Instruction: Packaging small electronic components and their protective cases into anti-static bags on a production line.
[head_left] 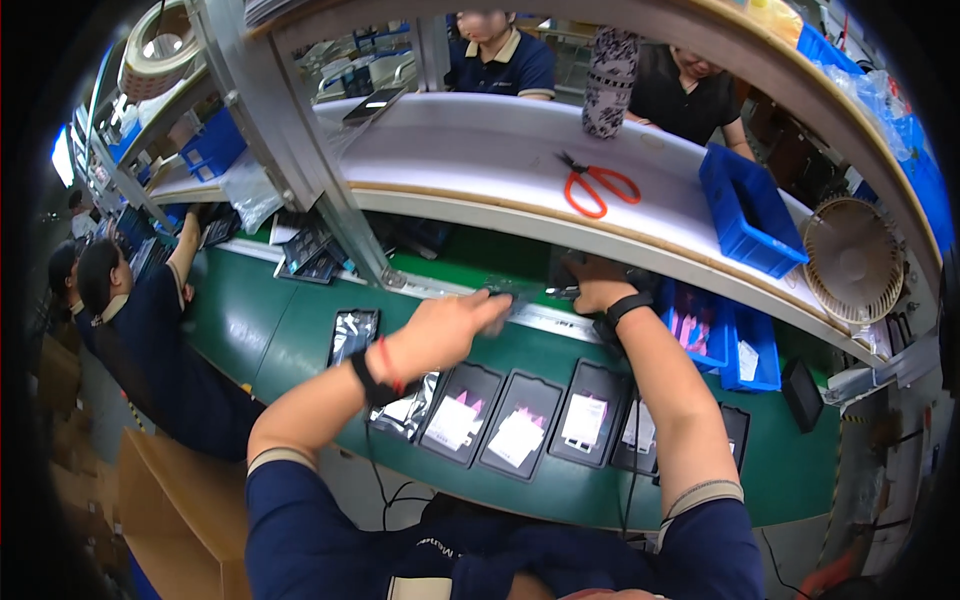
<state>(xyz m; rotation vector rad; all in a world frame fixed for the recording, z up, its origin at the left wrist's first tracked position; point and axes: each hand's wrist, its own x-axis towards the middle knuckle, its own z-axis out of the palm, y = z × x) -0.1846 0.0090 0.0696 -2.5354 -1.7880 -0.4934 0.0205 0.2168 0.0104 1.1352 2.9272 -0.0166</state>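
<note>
My left hand (450, 328) reaches over the metal rail in front of the shelf. Its fingers pinch a small dark, shiny piece, blurred by motion. Beneath the shelf edge, my right hand (603, 284) is closed at a dark flat item on the green belt; shadow hides what it grips. Nearer me on the green bench lie several black trays (487, 450) in a row, holding white paper slips (518, 436) and pink pieces. A shiny silvery bag (405, 412) lies partly under my left wrist, with a dark bagged item (354, 334) beyond it.
On the white shelf (460, 150) are red-handled scissors (598, 188), a blue bin (752, 212), a patterned bottle (610, 85) and a phone (373, 106). Blue boxes (750, 345) and a round fan (852, 260) stand right. Co-workers sit left and across. Cables hang near my arms.
</note>
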